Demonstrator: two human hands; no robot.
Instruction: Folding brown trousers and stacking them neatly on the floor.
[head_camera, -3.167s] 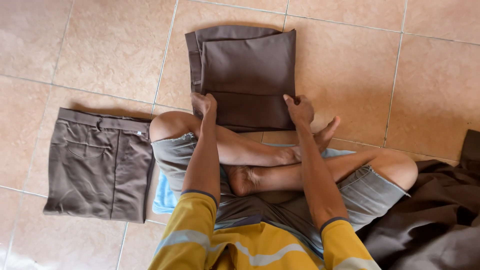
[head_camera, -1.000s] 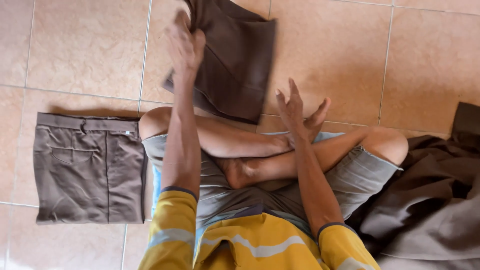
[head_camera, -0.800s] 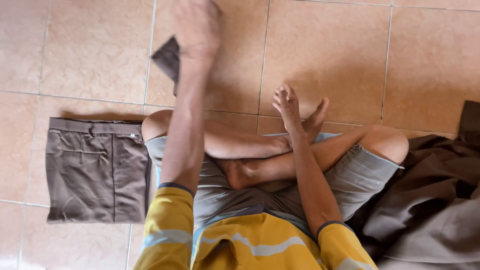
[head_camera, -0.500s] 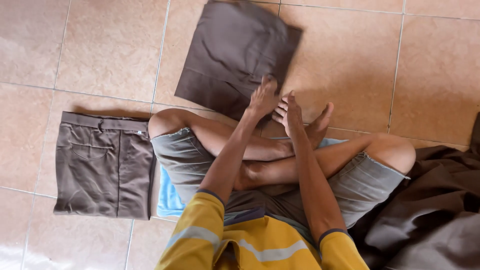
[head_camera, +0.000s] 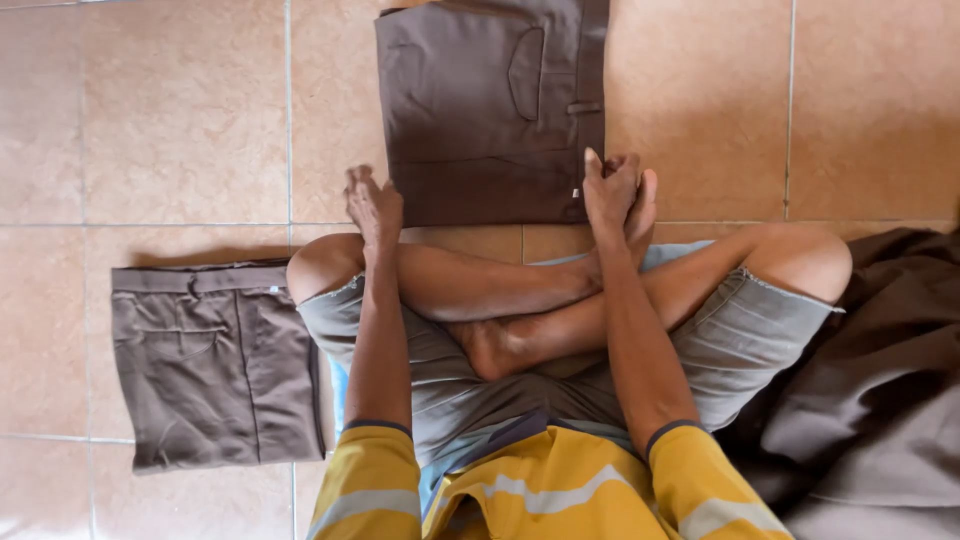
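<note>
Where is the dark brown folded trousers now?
In the head view, the dark brown folded trousers lie on the tiled floor at top centre, with the left hand and right hand at their near edge.

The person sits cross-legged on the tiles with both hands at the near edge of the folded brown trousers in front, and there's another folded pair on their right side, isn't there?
Not quite. The other folded pair lies on the person's left side, as the head view shows. On their right is a loose heap of dark cloth. The rest is right: the left hand and right hand are at the near edge of the folded brown trousers in front.
</note>
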